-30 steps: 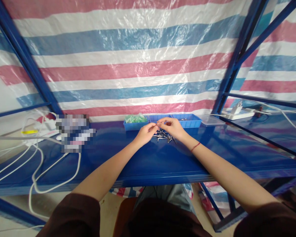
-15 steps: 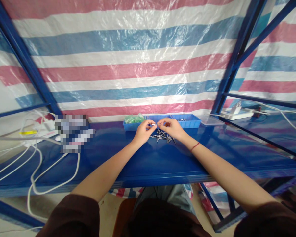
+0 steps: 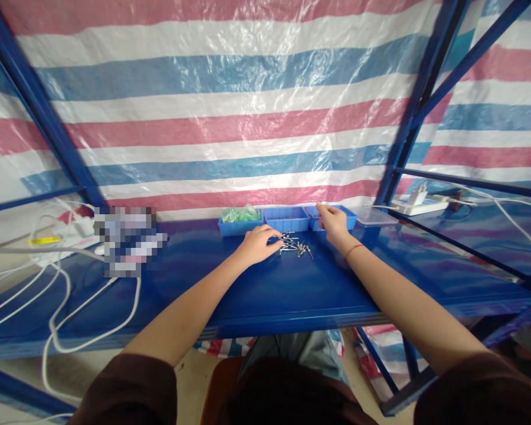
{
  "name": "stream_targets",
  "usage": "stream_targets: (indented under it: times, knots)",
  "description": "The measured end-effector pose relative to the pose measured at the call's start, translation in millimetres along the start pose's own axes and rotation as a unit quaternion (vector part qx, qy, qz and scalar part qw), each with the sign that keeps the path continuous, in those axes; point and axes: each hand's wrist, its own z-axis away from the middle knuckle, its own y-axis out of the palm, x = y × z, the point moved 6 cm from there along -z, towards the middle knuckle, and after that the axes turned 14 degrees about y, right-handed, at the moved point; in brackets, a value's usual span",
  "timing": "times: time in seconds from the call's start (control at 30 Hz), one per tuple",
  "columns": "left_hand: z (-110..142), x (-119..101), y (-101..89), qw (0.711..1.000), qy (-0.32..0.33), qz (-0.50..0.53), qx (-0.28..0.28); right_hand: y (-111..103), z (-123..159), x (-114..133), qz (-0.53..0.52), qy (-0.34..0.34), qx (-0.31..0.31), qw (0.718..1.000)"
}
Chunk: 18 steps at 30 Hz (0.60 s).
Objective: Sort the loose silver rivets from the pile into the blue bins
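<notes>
A small pile of metal pins (image 3: 295, 246) lies on the blue shelf (image 3: 283, 289). My left hand (image 3: 257, 244) rests beside the pile, its fingertips drawn together on the pins at the pile's left edge. My right hand (image 3: 331, 223) is raised over the right-hand blue tray (image 3: 350, 217), fingers curled close; what they hold is too small to see. A middle blue tray (image 3: 287, 219) and a tray of green pieces (image 3: 240, 216) stand in a row behind the pile.
A clear plastic box (image 3: 374, 216) sits right of the trays, and a white power strip (image 3: 418, 205) with cables lies further right. White cables (image 3: 66, 301) loop over the shelf's left side near a blurred patch (image 3: 126, 239). Blue frame posts (image 3: 409, 112) and a striped tarp stand behind.
My hands were together above the pile, working a pin. They have parted: the right hand moved right and back over the right tray, and the left hand dropped to the pile.
</notes>
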Motion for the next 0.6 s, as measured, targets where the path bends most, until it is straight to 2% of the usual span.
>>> stream_targets:
  times: [0.07, 0.17, 0.37, 0.6]
  knots:
    - [2, 1, 5.5, 0.999, -0.013, -0.004, 0.045, -11, -11, 0, 0.016, -0.007, -0.027, 0.999]
    - [4, 0, 10.5, 0.997, -0.023, 0.006, 0.080, -14, -15, 1, 0.026, -0.015, -0.027, 0.999]
    - [1, -6, 10.0, 0.997, 0.005, -0.012, 0.071, 7, 3, 11, 0.104, -0.105, 0.026, 0.989]
    - [0, -7, 9.2, 0.994, 0.006, -0.070, 0.083, 30, 21, 11, 0.200, -0.153, 0.111, 0.961]
